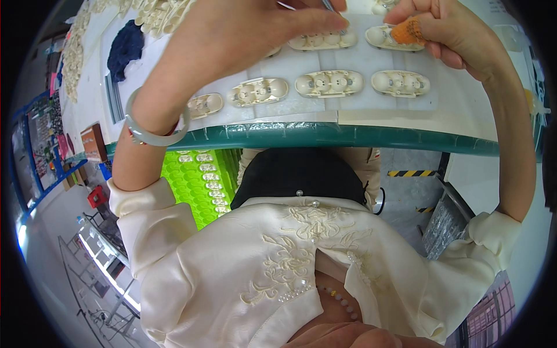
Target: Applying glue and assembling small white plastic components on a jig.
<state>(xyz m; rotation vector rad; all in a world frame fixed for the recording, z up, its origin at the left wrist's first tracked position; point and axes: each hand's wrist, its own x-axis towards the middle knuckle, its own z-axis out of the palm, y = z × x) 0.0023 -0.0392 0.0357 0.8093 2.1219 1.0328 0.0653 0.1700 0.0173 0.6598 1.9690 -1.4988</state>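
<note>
At the top of the head view my left hand (278, 26) is closed around a thin grey metal tool (328, 5), whose far end is cut off by the picture edge. Just below its fingers lies an oval cream plastic part (322, 40) with round domes. My right hand (449, 29) has an orange finger cot (408, 31) on one finger. Its fingers are closed on the end of another oval cream plastic part (380, 36), partly covering it. A nearer row holds similar parts, among them one oval part (329, 84) in the middle and another (400, 83) at its right.
A dark blue lump (125, 49) lies on the white worktop at left, beside heaps of loose cream pieces (159, 16). The table's green front edge (325, 136) runs before my body. Below it stands a bright green tray (188, 188) with rows of parts.
</note>
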